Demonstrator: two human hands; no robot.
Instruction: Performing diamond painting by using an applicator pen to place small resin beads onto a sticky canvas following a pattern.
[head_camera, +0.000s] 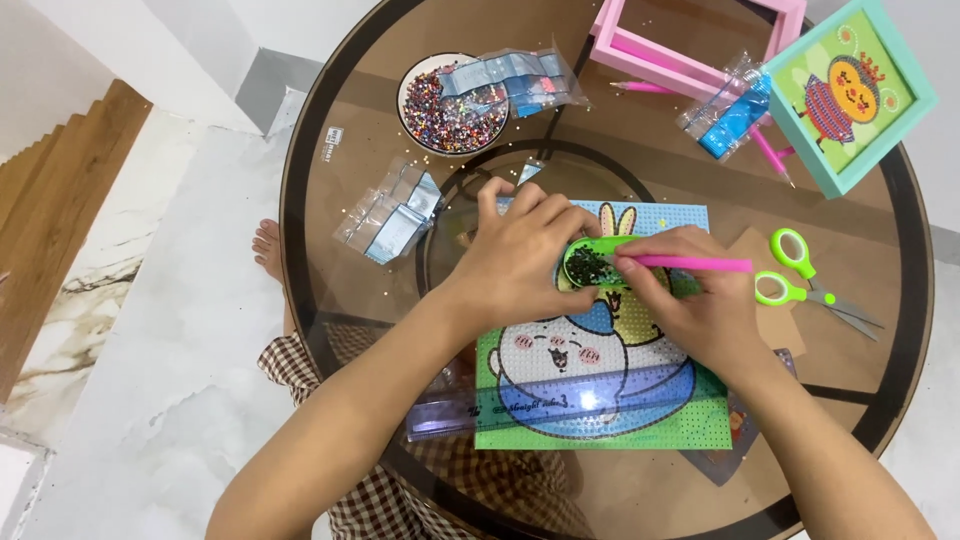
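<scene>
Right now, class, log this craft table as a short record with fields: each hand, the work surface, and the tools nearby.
Left hand: steadies a small green tray of dark beads
Right hand: holds a pink pen, tip at the tray
Work surface: cartoon bead canvas on a round glass table
Across canvas: clear ruler
Right of canvas: green scissors
Far side: bowl of mixed beads, turquoise framed picture

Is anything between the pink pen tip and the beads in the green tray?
Nothing visible. The right hand holds the pink pen with its tip at the green tray, which the left hand steadies over the canvas.
</scene>
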